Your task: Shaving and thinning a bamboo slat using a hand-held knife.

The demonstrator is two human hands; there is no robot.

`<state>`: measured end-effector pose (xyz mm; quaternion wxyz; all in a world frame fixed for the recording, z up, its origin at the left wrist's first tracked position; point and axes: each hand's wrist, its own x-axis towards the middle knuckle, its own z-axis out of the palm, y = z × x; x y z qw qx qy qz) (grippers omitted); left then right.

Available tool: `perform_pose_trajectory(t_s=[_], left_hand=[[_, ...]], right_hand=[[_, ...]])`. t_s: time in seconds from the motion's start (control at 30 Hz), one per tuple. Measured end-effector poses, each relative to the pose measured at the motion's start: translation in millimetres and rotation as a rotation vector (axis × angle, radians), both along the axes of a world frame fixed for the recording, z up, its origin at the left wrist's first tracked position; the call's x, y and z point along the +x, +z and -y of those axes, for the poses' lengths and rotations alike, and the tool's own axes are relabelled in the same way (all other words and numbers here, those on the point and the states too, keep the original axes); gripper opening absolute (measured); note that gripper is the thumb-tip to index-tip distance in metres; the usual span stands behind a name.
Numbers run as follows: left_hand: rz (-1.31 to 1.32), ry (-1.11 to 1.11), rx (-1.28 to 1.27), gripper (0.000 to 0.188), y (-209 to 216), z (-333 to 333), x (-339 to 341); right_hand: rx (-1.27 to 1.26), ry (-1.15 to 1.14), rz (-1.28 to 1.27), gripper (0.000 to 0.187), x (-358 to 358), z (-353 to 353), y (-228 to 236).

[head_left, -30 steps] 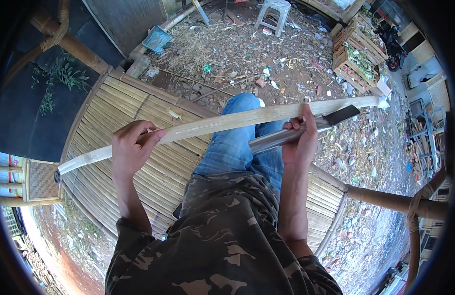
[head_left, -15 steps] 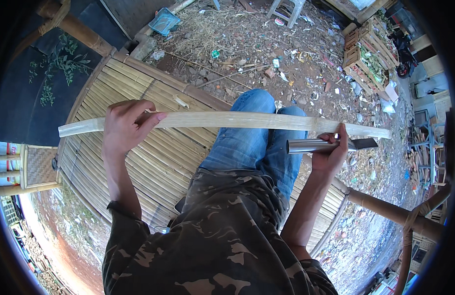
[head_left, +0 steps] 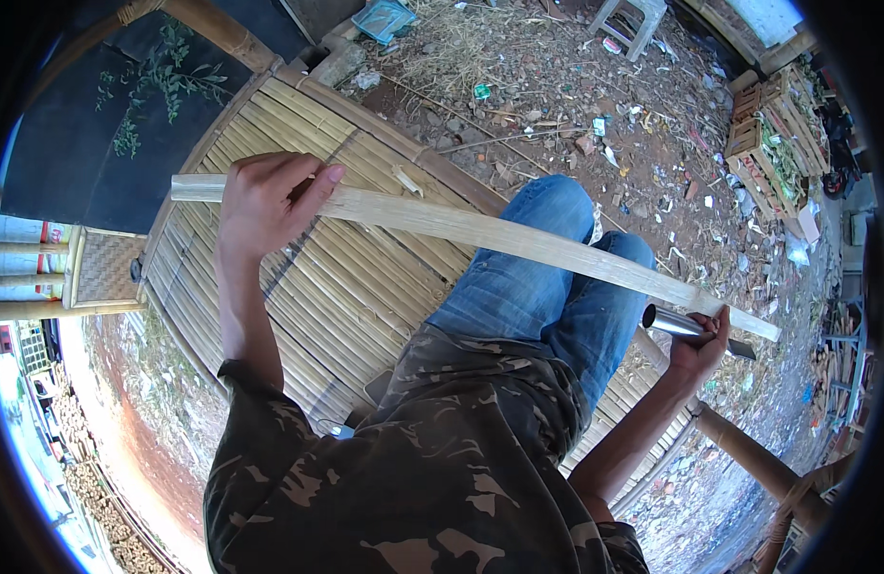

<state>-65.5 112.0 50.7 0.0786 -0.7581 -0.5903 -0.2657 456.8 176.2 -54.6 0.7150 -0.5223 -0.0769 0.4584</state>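
A long, flat, pale bamboo strip (head_left: 461,225) lies slantwise across my jeans-covered legs, its right end lower than its left. Near the left end, my left hand (head_left: 270,203) is closed around it, thumb along one face. Beyond my right knee, my right hand (head_left: 702,354) wraps the shiny, tube-shaped metal handle of a knife (head_left: 667,322). The dark flat blade pokes out past that hand, partly hidden by hand and strip. Fingers of the same hand also touch the strip near its right end.
I sit on a bamboo-slat platform (head_left: 337,316) with a few shavings on it. Litter-strewn ground lies ahead, with a plastic stool (head_left: 630,27), a blue-green basket (head_left: 382,19) and wooden crates (head_left: 762,163). A bamboo pole (head_left: 748,454) stands off to the right.
The strip has tilted, its right end dropping and its left end rising. My right hand has moved right and down with the knife. The whole view has shifted, placing the surroundings further right.
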Motion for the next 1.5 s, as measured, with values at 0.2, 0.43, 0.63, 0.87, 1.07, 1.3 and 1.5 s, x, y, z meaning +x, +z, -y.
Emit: perform_pose_trajectory(t_s=[0.2, 0.43, 0.63, 0.87, 1.07, 1.3, 1.5], left_hand=[[-0.059, -0.035, -0.007, 0.018, 4, -4, -4], [-0.135, -0.066, 0.027, 0.034, 4, -15, 3], [-0.255, -0.164, 0.013, 0.054, 6, -12, 9], [-0.27, -0.109, 0.071, 0.053, 1, -16, 37], [-0.111, 0.06, 0.036, 0.05, -6, -23, 73], [0.192, 0.184, -0.106, 0.046, -24, -24, 113], [0.412, 0.255, -0.282, 0.044, -32, -15, 117]], right_hand=[[-0.049, 0.005, -0.171, 0.033, 66, -2, -37], [-0.109, 0.006, -0.252, 0.03, 77, -1, -49], [-0.009, 0.066, -0.141, 0.022, 65, 1, -43], [-0.153, -0.078, 0.197, 0.052, -6, 8, -14], [0.005, 0.323, 0.571, 0.036, -99, 13, 7], [0.204, 0.867, 0.551, 0.024, -175, 33, 5], [0.128, 0.551, 0.222, 0.023, -160, -1, 19]])
